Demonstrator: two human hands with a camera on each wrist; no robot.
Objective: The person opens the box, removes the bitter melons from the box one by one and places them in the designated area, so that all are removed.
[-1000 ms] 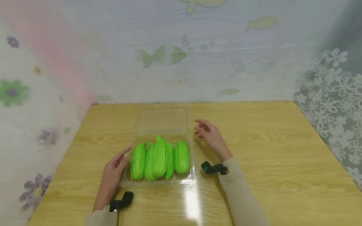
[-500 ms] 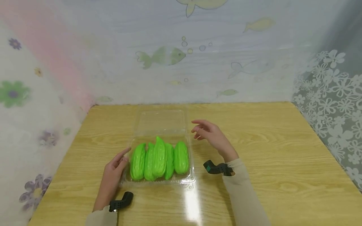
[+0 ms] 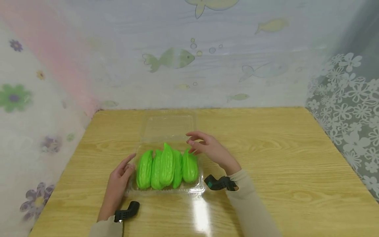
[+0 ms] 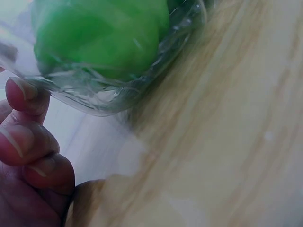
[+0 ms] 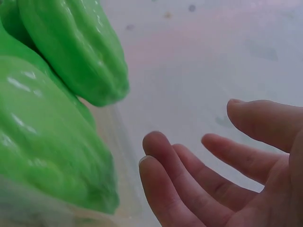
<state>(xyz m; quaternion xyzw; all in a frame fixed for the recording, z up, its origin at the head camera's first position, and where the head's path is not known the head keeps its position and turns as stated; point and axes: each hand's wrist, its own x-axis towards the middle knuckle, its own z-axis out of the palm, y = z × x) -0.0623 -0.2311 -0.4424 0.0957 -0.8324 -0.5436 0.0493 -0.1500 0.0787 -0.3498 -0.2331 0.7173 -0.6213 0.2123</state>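
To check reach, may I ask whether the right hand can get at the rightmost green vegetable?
Probably yes: the right hand is near the rightmost green vegetable, and the clear lid lies open.

Left hand (image 3: pixel 116 180), right hand (image 3: pixel 214 150) apart, fingers (image 5: pixel 163 191) loosely bent.

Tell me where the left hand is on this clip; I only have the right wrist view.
Observer: In the head view, the left hand is at the left side of a clear plastic container.
Reviewer: My picture cuts off the green pieces at its edge. How many are there?
Observer: Five, set in a row across the container.
Reviewer: Is the container open or closed?
Observer: Open: its clear lid is folded back on the far side, away from the person.
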